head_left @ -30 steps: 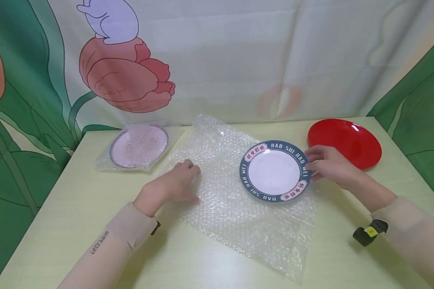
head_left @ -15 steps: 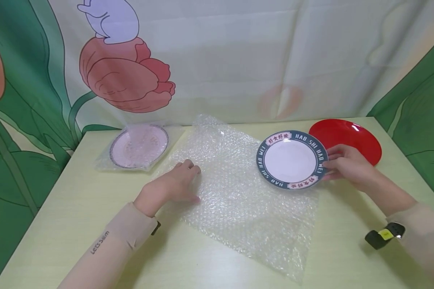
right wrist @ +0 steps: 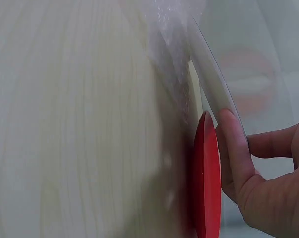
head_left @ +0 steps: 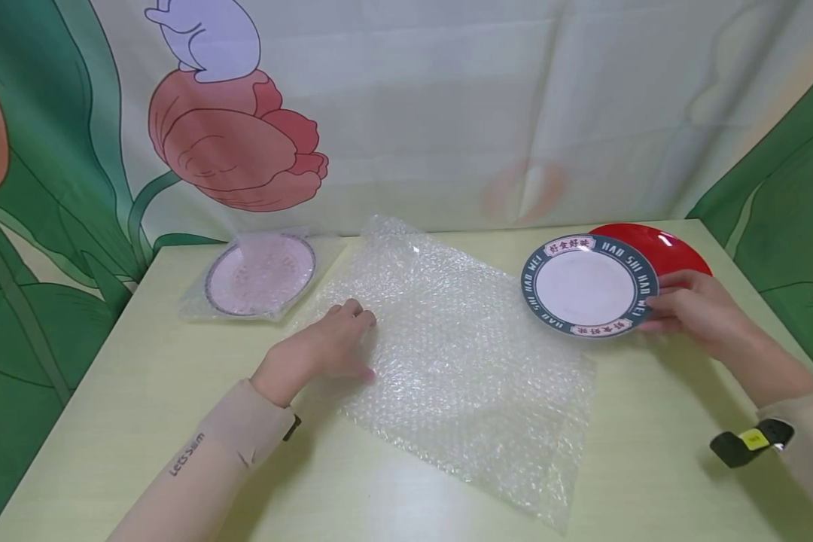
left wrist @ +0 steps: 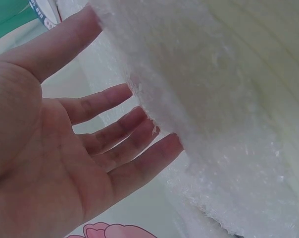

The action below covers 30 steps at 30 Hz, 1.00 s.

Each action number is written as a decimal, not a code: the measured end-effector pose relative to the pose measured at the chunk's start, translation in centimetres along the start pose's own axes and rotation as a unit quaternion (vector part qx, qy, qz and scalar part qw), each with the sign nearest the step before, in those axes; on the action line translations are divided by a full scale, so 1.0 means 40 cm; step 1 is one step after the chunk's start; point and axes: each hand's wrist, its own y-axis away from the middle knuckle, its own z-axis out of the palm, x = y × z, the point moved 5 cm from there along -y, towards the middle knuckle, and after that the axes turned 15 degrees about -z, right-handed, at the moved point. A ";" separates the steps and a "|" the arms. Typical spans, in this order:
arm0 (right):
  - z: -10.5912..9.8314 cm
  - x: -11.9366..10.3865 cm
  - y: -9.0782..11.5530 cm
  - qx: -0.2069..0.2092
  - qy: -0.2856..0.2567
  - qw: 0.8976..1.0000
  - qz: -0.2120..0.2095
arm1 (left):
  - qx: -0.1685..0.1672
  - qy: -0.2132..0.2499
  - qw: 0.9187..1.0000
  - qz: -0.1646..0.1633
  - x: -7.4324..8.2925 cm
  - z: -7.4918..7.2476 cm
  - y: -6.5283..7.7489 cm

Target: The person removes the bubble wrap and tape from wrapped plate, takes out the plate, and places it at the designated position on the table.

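My right hand (head_left: 704, 316) pinches the right rim of a white plate (head_left: 586, 287) with a dark blue lettered border. In the right wrist view the thumb lies on one face and the fingers on the other. That plate is raised and partly covers a red plate (head_left: 674, 248) lying behind it. My left hand (head_left: 332, 342) rests with relaxed, slightly bent fingers at the left side of a sheet of bubble wrap (head_left: 454, 361). In the left wrist view its fingertips (left wrist: 172, 144) touch the wrap without gripping it.
Another plate (head_left: 260, 275), inside clear wrap, lies at the back left of the pale wooden table (head_left: 142, 391). A printed cloth (head_left: 420, 113) with flowers and leaves hangs right behind the table's back edge.
My right hand has carried the blue-bordered plate to the right and back, off the bubble wrap and over the red plate's left part. The left hand has stayed put.
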 end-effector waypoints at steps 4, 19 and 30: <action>-0.029 0.013 0.003 0.019 -0.014 1.000 0.011 | 0.000 0.000 1.000 -0.002 -0.002 0.001 -0.003; -0.111 0.051 0.008 0.077 -0.089 0.993 0.013 | -0.004 -0.001 1.000 -0.010 0.000 0.002 -0.002; -0.130 0.064 0.012 0.101 -0.126 0.987 0.022 | -0.004 -0.005 1.000 -0.009 -0.002 0.000 -0.002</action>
